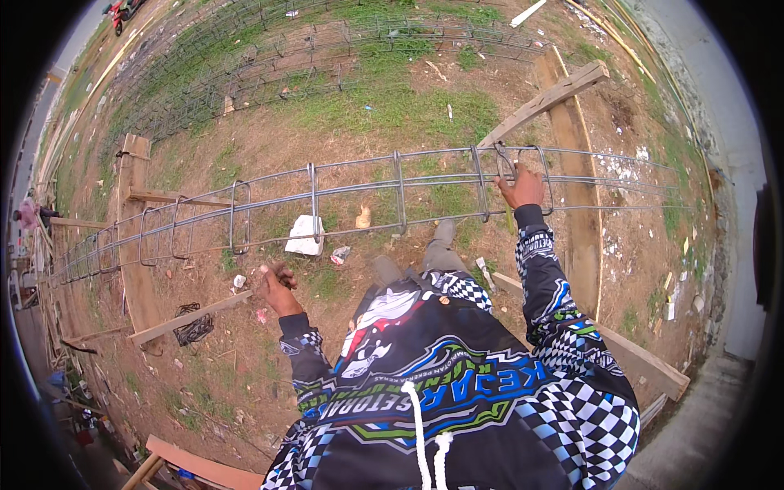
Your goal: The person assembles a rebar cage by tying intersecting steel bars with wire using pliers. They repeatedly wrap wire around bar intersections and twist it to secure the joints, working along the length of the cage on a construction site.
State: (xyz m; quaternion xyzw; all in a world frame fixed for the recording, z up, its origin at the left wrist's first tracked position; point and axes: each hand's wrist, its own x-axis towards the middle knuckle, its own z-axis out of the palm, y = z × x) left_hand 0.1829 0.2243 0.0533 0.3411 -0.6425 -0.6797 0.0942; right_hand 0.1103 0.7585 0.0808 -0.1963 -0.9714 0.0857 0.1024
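A long, narrow rebar cage point(359, 186) of several straight bars and bent square stirrups stretches across in front of me. My right hand point(523, 189) is closed around a pair of pincers point(505, 162), whose head is up at the cage's far top bar, beside a stirrup point(480, 184) near the right end. Lower and to the left, on the near side of the cage and apart from it, is my left hand point(280, 287). Its fingers are curled together; what they hold, if anything, is too small to make out.
Wooden supports carry the cage: a left plank point(137, 237), a right plank point(574, 163) and a slanted brace point(547, 102). More rebar cages point(327, 61) lie on the grass beyond. A dark wire bundle point(194, 324) and white block point(305, 235) lie nearby. A person point(33, 214) is far left.
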